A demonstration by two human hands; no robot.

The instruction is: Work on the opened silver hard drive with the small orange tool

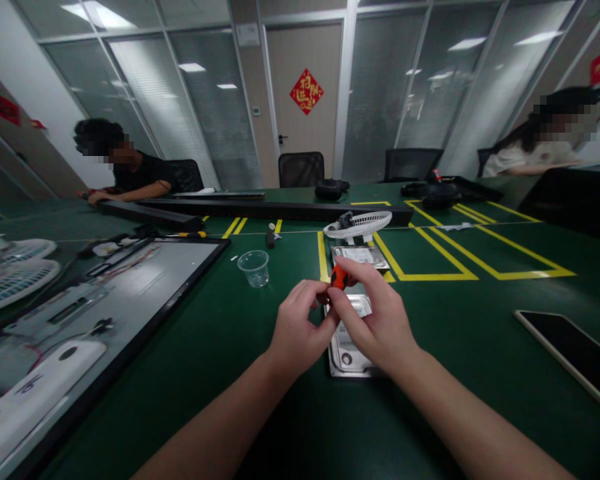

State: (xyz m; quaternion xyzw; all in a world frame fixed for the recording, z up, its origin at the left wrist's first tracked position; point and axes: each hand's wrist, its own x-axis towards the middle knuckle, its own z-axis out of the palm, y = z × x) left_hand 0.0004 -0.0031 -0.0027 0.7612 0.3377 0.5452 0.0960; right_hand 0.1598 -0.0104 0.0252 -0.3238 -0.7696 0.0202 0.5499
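My right hand [380, 313] is closed round a short orange-and-black screwdriver handle [339, 277], thumb and forefinger pinching it. Right beside it, my left hand [303, 323] has its fingertips pressed together near the handle's lower end; what they hold there is hidden. Below both hands a silver hard drive [347, 360] lies flat on the green table, partly covered by the right hand. Another hard drive [363, 257] lies just beyond the hands. To the left of my left hand stands a clear plastic cup [254, 270].
At left lies a large opened panel [150, 293] with a black frame, beside white fan grilles [17, 280]. A white fan part [365, 225] and long black bars [290, 212] are farther back. A tablet-like device [575, 357] lies right. Two people sit across the table.
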